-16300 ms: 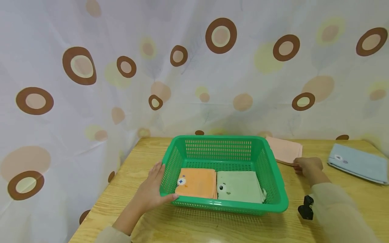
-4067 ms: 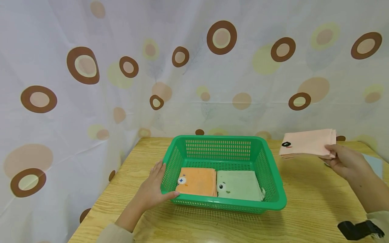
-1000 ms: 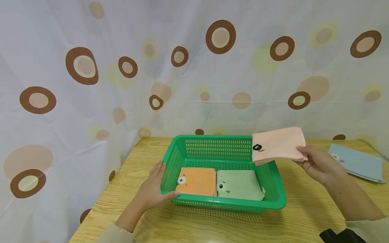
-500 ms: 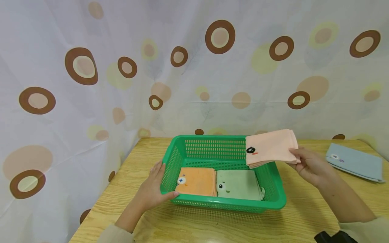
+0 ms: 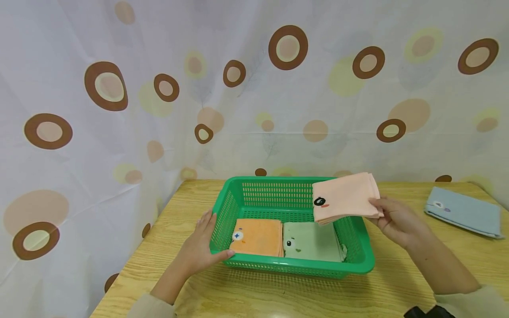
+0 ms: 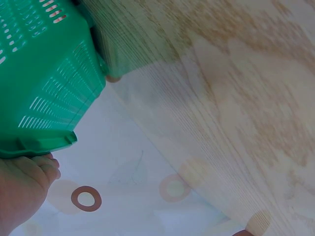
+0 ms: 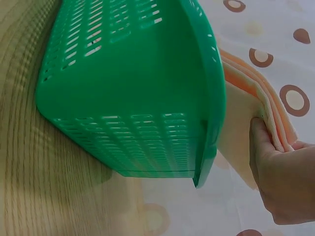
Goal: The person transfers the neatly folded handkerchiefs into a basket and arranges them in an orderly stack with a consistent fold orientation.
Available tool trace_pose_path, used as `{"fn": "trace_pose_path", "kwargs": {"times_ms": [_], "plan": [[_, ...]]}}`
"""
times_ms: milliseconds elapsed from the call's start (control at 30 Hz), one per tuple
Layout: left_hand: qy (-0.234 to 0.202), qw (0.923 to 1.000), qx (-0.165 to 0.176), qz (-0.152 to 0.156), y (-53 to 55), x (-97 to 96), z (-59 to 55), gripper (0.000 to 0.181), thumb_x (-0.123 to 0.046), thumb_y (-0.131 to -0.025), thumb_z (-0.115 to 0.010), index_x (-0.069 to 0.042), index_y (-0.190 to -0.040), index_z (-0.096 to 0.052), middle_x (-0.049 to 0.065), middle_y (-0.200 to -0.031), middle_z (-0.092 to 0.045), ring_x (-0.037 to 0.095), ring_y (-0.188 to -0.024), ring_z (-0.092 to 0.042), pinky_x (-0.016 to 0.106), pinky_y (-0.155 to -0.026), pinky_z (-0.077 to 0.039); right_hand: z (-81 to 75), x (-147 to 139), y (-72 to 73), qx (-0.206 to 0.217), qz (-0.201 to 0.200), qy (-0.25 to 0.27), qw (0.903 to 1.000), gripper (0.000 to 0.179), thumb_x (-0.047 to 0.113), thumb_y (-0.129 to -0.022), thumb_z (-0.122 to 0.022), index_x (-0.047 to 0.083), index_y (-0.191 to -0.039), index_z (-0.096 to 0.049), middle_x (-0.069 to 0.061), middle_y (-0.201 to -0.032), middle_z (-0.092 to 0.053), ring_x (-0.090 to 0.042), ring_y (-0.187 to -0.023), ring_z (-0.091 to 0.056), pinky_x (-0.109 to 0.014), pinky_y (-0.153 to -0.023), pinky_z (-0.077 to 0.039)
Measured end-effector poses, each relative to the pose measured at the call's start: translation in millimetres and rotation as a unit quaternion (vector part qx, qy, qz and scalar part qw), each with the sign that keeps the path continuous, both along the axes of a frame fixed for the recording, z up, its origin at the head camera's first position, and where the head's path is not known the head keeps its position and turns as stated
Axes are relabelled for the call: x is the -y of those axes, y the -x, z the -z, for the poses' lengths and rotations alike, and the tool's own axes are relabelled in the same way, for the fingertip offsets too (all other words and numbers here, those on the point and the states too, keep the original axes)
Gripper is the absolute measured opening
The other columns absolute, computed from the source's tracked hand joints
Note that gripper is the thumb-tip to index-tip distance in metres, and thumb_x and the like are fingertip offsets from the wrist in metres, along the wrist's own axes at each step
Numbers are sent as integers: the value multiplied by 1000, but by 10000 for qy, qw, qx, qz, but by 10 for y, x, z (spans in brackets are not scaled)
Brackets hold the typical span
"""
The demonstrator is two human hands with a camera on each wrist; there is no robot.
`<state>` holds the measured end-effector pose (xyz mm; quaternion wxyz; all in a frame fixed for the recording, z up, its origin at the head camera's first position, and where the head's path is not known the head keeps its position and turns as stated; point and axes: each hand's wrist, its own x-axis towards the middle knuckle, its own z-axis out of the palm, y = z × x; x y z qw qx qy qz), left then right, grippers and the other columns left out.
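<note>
A folded pink towel (image 5: 346, 196) with an embroidered eye is pinched at its right edge by my right hand (image 5: 397, 223), held in the air above the right part of the green plastic basket (image 5: 294, 264). In the right wrist view the towel's layers (image 7: 261, 93) show beside the basket rim. My left hand (image 5: 199, 249) rests against the basket's left front corner, fingers extended along the left side and thumb on the front rim. Inside the basket, a folded orange towel (image 5: 260, 238) lies left of a folded light green towel (image 5: 312, 243), which the pink one partly hides.
A folded light blue towel (image 5: 463, 212) lies on the wooden table (image 5: 246, 296) at the right. Behind and to the left hangs a white curtain (image 5: 254, 106) with brown circles. A black device (image 5: 429, 312) is at the right wrist.
The right hand lifted the pink towel off the table and carried it left over the basket, lowering it slightly in the last second. The left hand has stayed at the basket corner.
</note>
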<state>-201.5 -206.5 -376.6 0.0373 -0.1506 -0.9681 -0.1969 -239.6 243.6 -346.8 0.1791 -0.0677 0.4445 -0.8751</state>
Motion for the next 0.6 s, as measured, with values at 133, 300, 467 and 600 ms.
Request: {"fn": "trace_pose_path", "kwargs": {"times_ms": [133,300,467,600], "plan": [[-4,10000,14,2,0,-2,-4,104,-61,-79,-58,2,-147,-11,15,-157,-3,37,-143,-6,60,-107,-28,10,52,-2,59,62,-120,9999,41,5,-99,-36,12,-135,-18,3,-103,-59,-8,-95,-64,-22,-84,-53],[-15,10000,36,7,1,-4,-3,104,-61,-79,-58,2,-147,-11,15,-157,-3,36,-143,-5,59,-108,-26,2,113,-6,30,65,-295,9995,57,7,-99,-37,11,-145,-2,4,-102,-60,-7,-95,-64,-21,-84,-53],[-3,10000,34,16,3,-1,2,104,-61,-79,-57,2,-147,-11,14,-157,-2,35,-143,-5,59,-109,-25,7,162,-13,0,40,-305,9995,43,7,-99,-38,10,-137,-19,4,-102,-61,-6,-95,-63,-20,-83,-53],[-2,10000,30,30,4,-1,0,104,-61,-79,-58,2,-148,-11,14,-157,-2,35,-144,-4,60,-108,-26,14,206,-30,-16,25,-339,9994,28,7,-99,-38,9,-125,-28,3,-102,-60,-7,-95,-63,-20,-83,-53]]}}
